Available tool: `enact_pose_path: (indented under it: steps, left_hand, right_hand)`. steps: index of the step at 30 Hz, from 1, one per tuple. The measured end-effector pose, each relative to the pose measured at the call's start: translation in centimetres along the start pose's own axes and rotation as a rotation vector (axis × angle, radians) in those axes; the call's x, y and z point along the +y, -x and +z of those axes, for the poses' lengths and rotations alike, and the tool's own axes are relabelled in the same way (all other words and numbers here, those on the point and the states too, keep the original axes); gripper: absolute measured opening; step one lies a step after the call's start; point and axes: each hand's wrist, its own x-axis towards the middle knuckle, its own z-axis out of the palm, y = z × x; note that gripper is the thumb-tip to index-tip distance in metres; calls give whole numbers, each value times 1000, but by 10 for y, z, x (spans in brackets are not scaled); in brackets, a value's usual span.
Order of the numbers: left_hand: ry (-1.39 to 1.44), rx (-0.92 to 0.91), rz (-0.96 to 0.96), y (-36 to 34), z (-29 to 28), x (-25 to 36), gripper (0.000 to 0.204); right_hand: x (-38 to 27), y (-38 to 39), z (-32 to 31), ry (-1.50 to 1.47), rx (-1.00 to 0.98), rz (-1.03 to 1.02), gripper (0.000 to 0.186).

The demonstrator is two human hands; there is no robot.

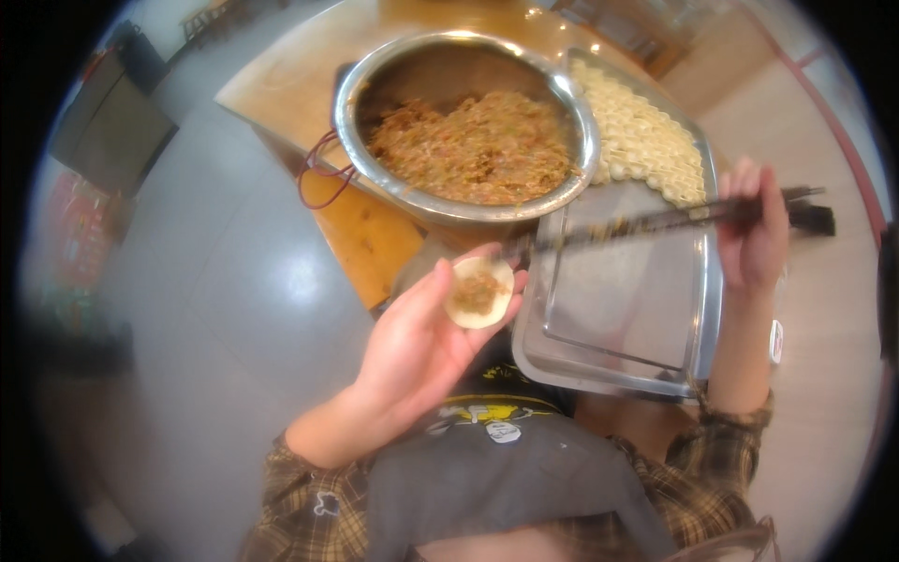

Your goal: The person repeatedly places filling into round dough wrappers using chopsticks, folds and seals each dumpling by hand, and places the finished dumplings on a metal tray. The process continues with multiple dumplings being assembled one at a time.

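A round, pale dumpling wrapper (498, 309) lies across the fingers of my left hand (412, 342), palm up, with the thumb along its edge. A small mound of meat filling (477, 292) sits in the middle of it. My right hand (755, 234) is raised at the right, gripping long dark chopsticks (623, 228), smeared by motion. Their tips reach left to just above the wrapper's upper edge. Beyond my left hand stands a large steel bowl (459, 208), holding a mass of chopped, orange-brown filling (478, 145).
A metal tray (618, 361) extends from beside my left hand to the far right. Rows of pale folded dumplings (646, 131) cover its far part. The bowl stands on a wooden table (281, 80). Red cord loops (323, 178) hang at the bowl's left.
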Motion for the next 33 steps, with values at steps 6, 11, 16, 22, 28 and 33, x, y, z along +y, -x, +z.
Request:
enact_pose_path:
  steps: [6,11,16,22,28,33]
  left_hand:
    - [-24,-10,0,2,7,-6,54]
    - [-30,-149,22,11,13,-15,69]
    - [-53,-242,-104,5,20,-29,85]
    - [-90,-362,-212,4,20,-45,90]
    - [-169,-313,-194,8,24,-48,85]
    - [-347,-352,-100,12,11,-55,66]
  right_hand:
    - [37,-50,34,527,277,-6,29]
    - [35,-12,53,748,82,451,30]
    - [17,99,65,1233,-437,-426,23]
    - [41,128,74,1309,-248,-768,22]
    - [51,134,64,1171,-176,-754,21]
    - [46,127,72,1042,-202,-455,25]
